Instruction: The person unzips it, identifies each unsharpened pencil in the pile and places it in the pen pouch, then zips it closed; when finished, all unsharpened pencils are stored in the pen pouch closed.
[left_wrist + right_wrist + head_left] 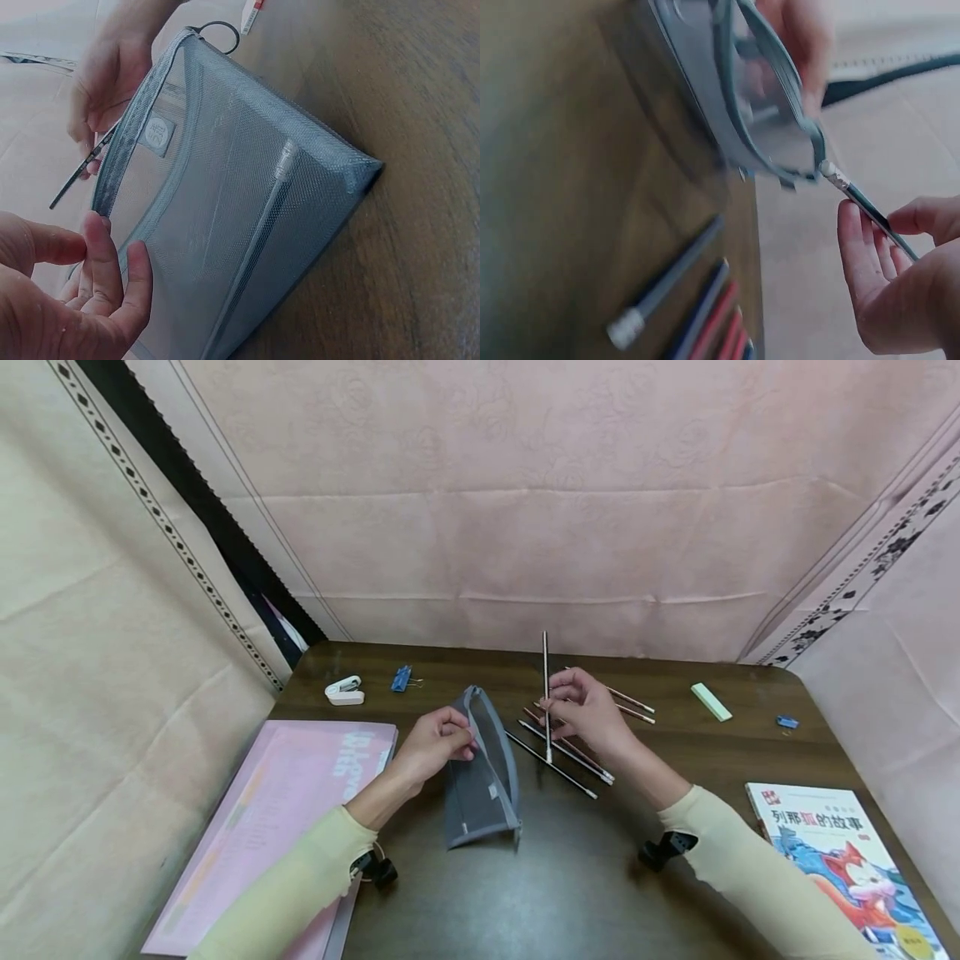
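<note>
Head view: from the left we see the folder [288,810], the stapler [345,697], then our left hand [437,745] pinching the edge of the pouch [476,806], its mouth gaping, beside some pencils [570,754]. Our right hand [594,714] — apart from the left — pinches one pencil [547,664]; the book [847,864] lies farther right.

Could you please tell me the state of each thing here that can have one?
Pouch: open, its edge held by the left hand
Held pencil: pinched in the right hand
Other pencils: lying loose
Book: closed, front cover up
Pink folder: closed
Blue clips: clamping nothing
Stapler: too small to tell if open or shut
</note>
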### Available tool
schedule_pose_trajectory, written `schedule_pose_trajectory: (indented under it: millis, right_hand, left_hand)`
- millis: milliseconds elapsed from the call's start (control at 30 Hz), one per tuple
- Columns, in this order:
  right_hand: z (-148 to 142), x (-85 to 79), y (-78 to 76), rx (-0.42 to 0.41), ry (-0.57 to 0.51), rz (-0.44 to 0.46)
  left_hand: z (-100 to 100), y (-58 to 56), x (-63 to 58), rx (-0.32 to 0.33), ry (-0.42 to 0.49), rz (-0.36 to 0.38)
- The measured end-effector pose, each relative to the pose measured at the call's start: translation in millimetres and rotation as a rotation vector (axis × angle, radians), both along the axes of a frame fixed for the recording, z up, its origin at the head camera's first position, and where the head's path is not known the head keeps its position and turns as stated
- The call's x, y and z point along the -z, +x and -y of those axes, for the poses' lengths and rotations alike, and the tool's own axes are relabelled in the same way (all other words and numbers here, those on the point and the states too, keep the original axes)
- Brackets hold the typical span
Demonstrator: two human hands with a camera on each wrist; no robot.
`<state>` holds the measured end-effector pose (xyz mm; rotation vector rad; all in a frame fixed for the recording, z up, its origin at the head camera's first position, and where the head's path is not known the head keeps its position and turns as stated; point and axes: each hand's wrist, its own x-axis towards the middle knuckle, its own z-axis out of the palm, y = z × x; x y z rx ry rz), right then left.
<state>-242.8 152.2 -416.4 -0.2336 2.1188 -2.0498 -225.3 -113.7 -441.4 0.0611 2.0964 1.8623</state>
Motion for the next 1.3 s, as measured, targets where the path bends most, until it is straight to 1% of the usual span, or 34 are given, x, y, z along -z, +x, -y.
schedule_pose_trajectory:
  millis: [100,267,367,467,633,733,833,967,1067,1300]
  right_hand:
    - [13.9,5.2,9.3,-0.019,-0.039,0.010]
    - [31.1,13.8,22.4,-0.054,-0.066,-0.001]
    - [36.0,20.2,28.0,-0.081,-0.042,-0.002]
    - [37.8,26.6,32.8,-0.096,-0.004,0.010]
    - [40.4,27.1,41.2,-0.143,0.061,0.050]
    - [43.8,26.0,42.5,-0.171,0.103,0.053]
    - [46.7,31.9,39.5,-0.178,0.164,0.026]
    - [49.1,42.3,34.9,-0.164,0.240,-0.024]
    - [50.0,45.8,34.3,-0.151,0.261,-0.038]
    - [51.5,45.9,36.4,-0.155,0.284,-0.038]
  left_hand:
    - [0.6,-0.1,0.2,-0.004,0.005,-0.003]
    - [1.1,-0.4,-0.3,-0.010,-0.001,-0.013]
    - [-0.9,-1.0,-0.4,-0.017,-0.006,-0.014]
    - [-4.2,-1.2,-0.1,-0.007,-0.005,-0.015]
    - [-7.9,-0.3,0.6,0.014,-0.010,-0.024]
    - [-7.6,0.4,0.5,0.005,-0.013,-0.026]
    - [-7.2,1.1,-0.2,0.000,-0.010,-0.027]
    - [-7.0,1.3,0.0,0.003,-0.004,-0.019]
    - [-7.2,1.2,0.3,0.005,-0.002,-0.013]
    - [-8.9,0.6,-0.5,0.005,-0.013,-0.012]
